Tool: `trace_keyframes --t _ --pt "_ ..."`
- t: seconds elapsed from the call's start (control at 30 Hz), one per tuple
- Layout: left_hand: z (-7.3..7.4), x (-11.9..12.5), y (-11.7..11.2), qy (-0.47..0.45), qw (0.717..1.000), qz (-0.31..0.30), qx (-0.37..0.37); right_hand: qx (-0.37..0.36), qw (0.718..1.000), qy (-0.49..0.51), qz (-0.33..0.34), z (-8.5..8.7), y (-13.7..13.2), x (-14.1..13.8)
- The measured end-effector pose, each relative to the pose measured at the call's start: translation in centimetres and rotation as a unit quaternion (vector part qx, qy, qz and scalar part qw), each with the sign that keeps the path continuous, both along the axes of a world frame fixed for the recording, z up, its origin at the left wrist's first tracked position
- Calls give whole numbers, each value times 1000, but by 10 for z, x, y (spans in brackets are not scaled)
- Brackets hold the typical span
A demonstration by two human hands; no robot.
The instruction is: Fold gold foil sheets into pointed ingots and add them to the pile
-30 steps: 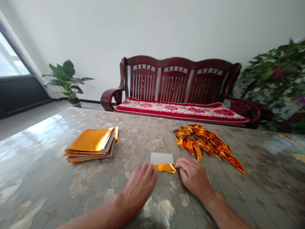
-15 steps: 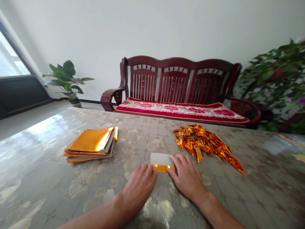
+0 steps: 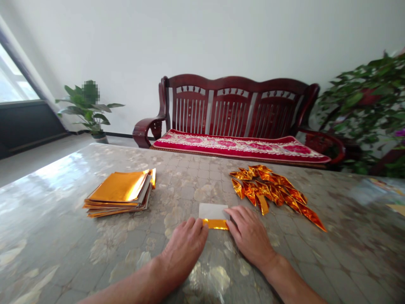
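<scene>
Paper (image 3: 213, 210): on the tabletop (image 3: 136, 240), near edge folded over (that gold catches my eye).
Left hand (image 3: 186, 239): on its left end; whether the grip pinches, I can't tell.
Right hand (image 3: 250, 234): at its right end, thumb and forefinger apart.

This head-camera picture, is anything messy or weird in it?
Yes, two things. The stack of gold foil paper on the left looks uneven, with edges sticking out at different angles. Behind it, a blocky, pixelated patch covers part of the potted plant, hiding leaf detail there.
</scene>
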State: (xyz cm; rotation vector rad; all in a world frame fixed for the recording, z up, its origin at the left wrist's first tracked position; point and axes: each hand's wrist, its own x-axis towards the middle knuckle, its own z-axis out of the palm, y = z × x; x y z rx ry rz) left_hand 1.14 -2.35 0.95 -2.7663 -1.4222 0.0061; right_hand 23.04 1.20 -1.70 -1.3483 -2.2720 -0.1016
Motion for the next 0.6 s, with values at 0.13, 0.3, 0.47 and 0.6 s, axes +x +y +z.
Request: trace_keyframes --t 0.13,0.3,0.47,0.6 --pt "-1 1 -1 0 1000 8 -2 -34 998 6 55 5 -3 -3" --pt "-4 1 1 -12 1000 12 4 -63 996 15 62 6 -2 -4" --pt "-3 1 3 -26 1000 14 6 -78 995 30 63 5 -2 -3" --pt "-5 0 4 -60 998 14 21 -64 993 59 74 4 -2 -2"
